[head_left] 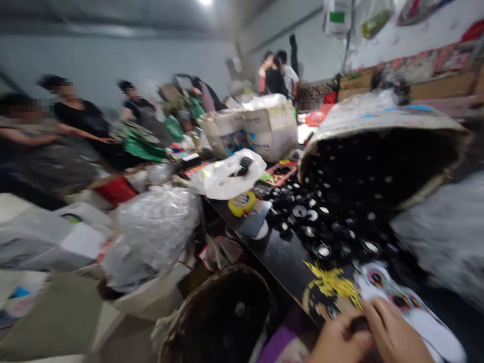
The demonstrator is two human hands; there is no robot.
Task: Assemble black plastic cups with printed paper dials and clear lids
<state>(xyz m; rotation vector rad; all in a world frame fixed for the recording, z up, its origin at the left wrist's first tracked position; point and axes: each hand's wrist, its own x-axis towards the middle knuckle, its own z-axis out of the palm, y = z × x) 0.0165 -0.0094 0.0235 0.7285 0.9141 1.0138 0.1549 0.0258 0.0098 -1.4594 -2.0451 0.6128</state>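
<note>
At the lower right, my left hand [342, 340] and my right hand [393, 330] meet with their fingers closed together. Something small and dark shows between them, too blurred and covered to name. Just beyond the fingertips lies a heap of thin yellow strips [335, 283] on the black table [278, 262]. White pieces with round, coloured centres [376, 278] lie right beside my right hand. Farther back, many small black round parts with pale centres [323, 250] are spread over the tabletop.
A big tilted sack [378, 121] opens onto the black parts. Near the table's edge are a phone [254, 219], a yellow round object [242, 203] and a white plastic bag [227, 174]. A dark-lined container [170, 333] stands below. Several people work at the back and left.
</note>
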